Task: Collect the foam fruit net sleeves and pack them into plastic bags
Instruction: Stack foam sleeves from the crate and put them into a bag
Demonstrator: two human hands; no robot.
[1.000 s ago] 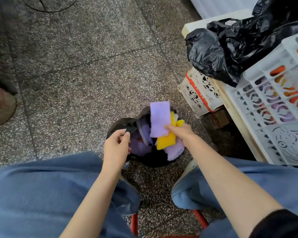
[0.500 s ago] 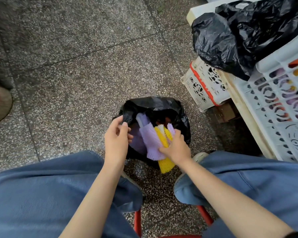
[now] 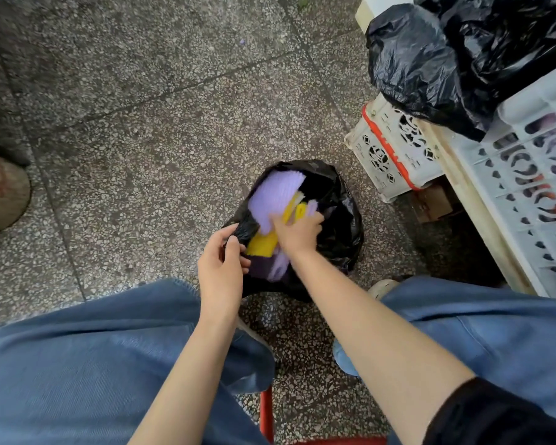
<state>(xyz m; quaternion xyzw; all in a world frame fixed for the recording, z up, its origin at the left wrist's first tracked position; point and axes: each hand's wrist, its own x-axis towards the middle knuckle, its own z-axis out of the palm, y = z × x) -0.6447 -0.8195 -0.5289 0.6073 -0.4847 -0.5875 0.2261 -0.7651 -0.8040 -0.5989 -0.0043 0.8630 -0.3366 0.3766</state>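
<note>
Pinching the near rim of the black plastic bag (image 3: 341, 226), the left hand (image 3: 220, 268) holds its mouth wide on the speckled floor (image 3: 135, 162). The right hand (image 3: 299, 234), its grip clenched round a bundle of purple and yellow foam sleeves (image 3: 275, 195), sits inside that mouth, over more sleeves.

The floor bag (image 3: 341, 226) sits at twelve o'clock between our knees, with sleeves (image 3: 276, 197) in its mouth, held by our right hand (image 3: 299, 232). Our left hand (image 3: 220, 271) grips its rim at eight. At two stands a crate (image 3: 395, 149), with another bag (image 3: 430, 65) seemingly resting above it.
</note>
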